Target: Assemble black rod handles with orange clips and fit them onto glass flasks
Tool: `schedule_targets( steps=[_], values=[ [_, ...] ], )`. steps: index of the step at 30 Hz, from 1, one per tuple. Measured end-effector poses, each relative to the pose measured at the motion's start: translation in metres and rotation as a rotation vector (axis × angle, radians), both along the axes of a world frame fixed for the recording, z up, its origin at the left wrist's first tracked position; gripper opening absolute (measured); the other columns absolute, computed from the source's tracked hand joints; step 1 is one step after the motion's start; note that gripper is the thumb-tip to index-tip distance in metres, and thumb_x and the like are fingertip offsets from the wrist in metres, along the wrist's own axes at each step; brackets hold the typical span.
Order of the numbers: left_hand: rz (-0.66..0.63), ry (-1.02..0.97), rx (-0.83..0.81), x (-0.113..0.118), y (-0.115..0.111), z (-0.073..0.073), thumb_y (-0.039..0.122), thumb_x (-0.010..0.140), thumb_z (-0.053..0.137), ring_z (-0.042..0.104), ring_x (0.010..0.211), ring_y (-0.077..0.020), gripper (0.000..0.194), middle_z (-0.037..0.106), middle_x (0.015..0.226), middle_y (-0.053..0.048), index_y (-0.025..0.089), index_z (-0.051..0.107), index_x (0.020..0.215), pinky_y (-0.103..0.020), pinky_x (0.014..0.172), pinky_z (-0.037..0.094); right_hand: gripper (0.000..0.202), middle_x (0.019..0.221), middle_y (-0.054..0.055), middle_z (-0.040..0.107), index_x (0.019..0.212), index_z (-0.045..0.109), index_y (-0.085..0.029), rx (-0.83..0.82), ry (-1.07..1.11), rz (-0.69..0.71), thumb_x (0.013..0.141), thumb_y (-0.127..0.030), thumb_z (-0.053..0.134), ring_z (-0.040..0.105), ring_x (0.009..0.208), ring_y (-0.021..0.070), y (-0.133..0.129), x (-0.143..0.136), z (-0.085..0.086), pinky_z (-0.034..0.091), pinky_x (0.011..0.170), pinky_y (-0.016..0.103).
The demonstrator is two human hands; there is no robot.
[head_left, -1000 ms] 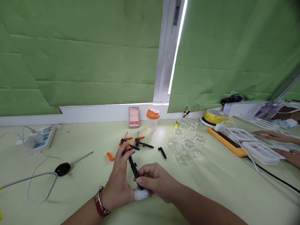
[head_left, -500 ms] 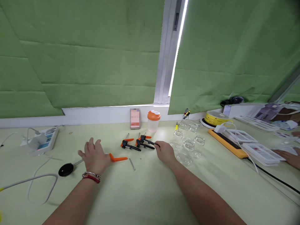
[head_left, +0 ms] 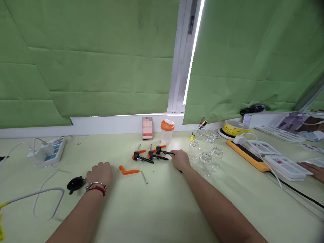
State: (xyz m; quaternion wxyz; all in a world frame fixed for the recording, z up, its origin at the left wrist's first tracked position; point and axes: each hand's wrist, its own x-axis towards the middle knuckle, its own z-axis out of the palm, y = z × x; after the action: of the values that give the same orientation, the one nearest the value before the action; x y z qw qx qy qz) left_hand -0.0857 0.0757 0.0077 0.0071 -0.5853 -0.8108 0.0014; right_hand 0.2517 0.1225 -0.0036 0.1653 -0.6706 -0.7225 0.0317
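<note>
My left hand (head_left: 100,174) is closed, fingers curled over the metal rod of a black round-headed piece (head_left: 75,184); the fingertips are hidden. My right hand (head_left: 180,160) is closed at the end of the black arm of an orange-and-black piece (head_left: 159,150). A dark bit pokes out beneath this hand, too hidden to name. Two similar pieces, one at the left (head_left: 136,155) and one in the middle (head_left: 151,154), lie alongside with their black arms pointing right. Between my hands lie a bent orange handle (head_left: 128,171), a thin metal rod (head_left: 144,177) and a tiny metal bit (head_left: 153,171).
Several glass jars (head_left: 205,157) stand just right of my right hand, near screwdrivers (head_left: 202,124). Behind are an orange-lidded cup (head_left: 167,131) and a phone (head_left: 147,129). A power strip (head_left: 57,152) and white cable (head_left: 60,199) lie left. Another person's hand (head_left: 312,170) rests far right.
My left hand has gone from spread fingers to closed over the rod, and the black round head has tilted. My right hand has shifted slightly, still at the black arm.
</note>
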Motion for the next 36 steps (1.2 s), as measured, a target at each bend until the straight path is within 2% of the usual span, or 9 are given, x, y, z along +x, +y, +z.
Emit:
schedule_targets(
  steps=[6, 11, 15, 19, 25, 29, 32, 34, 36],
  values=[
    [-0.032, 0.02, -0.046, 0.004, -0.002, 0.003, 0.015, 0.07, 0.047, 0.059, 0.091, -0.0336, 0.028, 0.064, 0.1, -0.019, 0.014, 0.062, 0.093, -0.043, 0.074, 0.037, 0.023, 0.09, 0.008, 0.069, 0.091, 0.071, -0.021, -0.019, -0.053, 0.021, 0.089, -0.022, 0.048, 0.055, 0.092, 0.0214, 0.0, 0.001, -0.007, 0.034, 0.074, 0.028],
    [-0.08, 0.046, -0.099, 0.019, -0.011, 0.014, 0.014, 0.07, 0.049, 0.063, 0.083, -0.032, 0.021, 0.067, 0.092, -0.019, 0.014, 0.064, 0.084, -0.041, 0.071, 0.035, 0.024, 0.091, 0.008, 0.067, 0.087, 0.071, -0.02, -0.008, -0.059, 0.037, 0.09, -0.022, 0.047, 0.055, 0.091, 0.0211, -0.001, 0.001, -0.011, 0.034, 0.073, 0.029],
    [-0.169, 0.067, -0.115, 0.036, -0.023, 0.024, 0.01, 0.069, 0.047, 0.063, 0.083, -0.0342, 0.023, 0.067, 0.088, -0.019, 0.013, 0.065, 0.083, -0.04, 0.067, 0.036, 0.026, 0.094, 0.01, 0.066, 0.088, 0.069, -0.018, 0.033, -0.036, 0.039, 0.09, -0.02, 0.044, 0.054, 0.092, 0.0218, -0.006, 0.0, -0.012, 0.035, 0.075, 0.03],
    [-0.31, 0.056, -0.139, 0.056, -0.036, 0.023, 0.005, 0.069, 0.045, 0.064, 0.078, -0.0344, 0.025, 0.067, 0.08, -0.02, 0.011, 0.065, 0.083, -0.039, 0.062, 0.039, 0.024, 0.099, 0.01, 0.065, 0.098, 0.067, -0.018, 0.1, 0.005, 0.071, 0.09, -0.02, 0.044, 0.052, 0.096, 0.0229, -0.016, -0.008, -0.007, 0.035, 0.08, 0.031],
    [-0.631, -0.033, -0.13, 0.093, -0.054, 0.016, 0.0, 0.068, 0.043, 0.063, 0.075, -0.0266, 0.026, 0.067, 0.084, -0.013, 0.015, 0.062, 0.078, -0.032, 0.061, 0.04, 0.024, 0.104, 0.007, 0.065, 0.1, 0.067, -0.02, 0.156, 0.064, 0.247, 0.089, -0.018, 0.045, 0.052, 0.097, 0.0194, -0.037, -0.03, 0.001, 0.036, 0.086, 0.03],
    [-0.886, -0.129, -0.122, 0.112, -0.062, 0.015, 0.005, 0.073, 0.044, 0.061, 0.078, -0.0203, 0.023, 0.067, 0.085, -0.005, 0.02, 0.061, 0.074, -0.028, 0.068, 0.04, 0.023, 0.101, 0.006, 0.068, 0.097, 0.069, -0.018, 0.18, 0.144, 0.48, 0.086, -0.016, 0.049, 0.054, 0.095, 0.0196, -0.047, -0.05, 0.0, 0.036, 0.088, 0.031],
    [-0.959, -0.156, -0.108, 0.117, -0.065, 0.017, 0.007, 0.074, 0.044, 0.06, 0.077, -0.0203, 0.021, 0.067, 0.082, -0.005, 0.02, 0.06, 0.072, -0.029, 0.069, 0.039, 0.024, 0.101, 0.005, 0.07, 0.098, 0.069, -0.017, 0.142, 0.18, 0.635, 0.085, -0.013, 0.049, 0.057, 0.093, 0.0189, -0.049, -0.067, -0.002, 0.036, 0.089, 0.032],
    [-0.96, -0.187, -0.068, 0.115, -0.064, 0.02, 0.013, 0.075, 0.046, 0.059, 0.076, -0.0208, 0.014, 0.067, 0.081, -0.004, 0.02, 0.058, 0.071, -0.029, 0.067, 0.038, 0.025, 0.1, 0.004, 0.07, 0.101, 0.069, -0.019, 0.084, 0.16, 0.661, 0.084, -0.014, 0.051, 0.058, 0.093, 0.018, -0.048, -0.077, -0.002, 0.038, 0.086, 0.03],
    [-0.903, -0.229, -0.002, 0.107, -0.062, 0.027, 0.022, 0.074, 0.052, 0.057, 0.073, -0.0207, 0.006, 0.066, 0.08, -0.003, 0.02, 0.055, 0.07, -0.029, 0.062, 0.036, 0.026, 0.098, 0.003, 0.069, 0.104, 0.068, -0.022, 0.027, 0.123, 0.637, 0.083, -0.016, 0.053, 0.058, 0.093, 0.0172, -0.046, -0.086, -0.001, 0.039, 0.078, 0.027]
  ],
)
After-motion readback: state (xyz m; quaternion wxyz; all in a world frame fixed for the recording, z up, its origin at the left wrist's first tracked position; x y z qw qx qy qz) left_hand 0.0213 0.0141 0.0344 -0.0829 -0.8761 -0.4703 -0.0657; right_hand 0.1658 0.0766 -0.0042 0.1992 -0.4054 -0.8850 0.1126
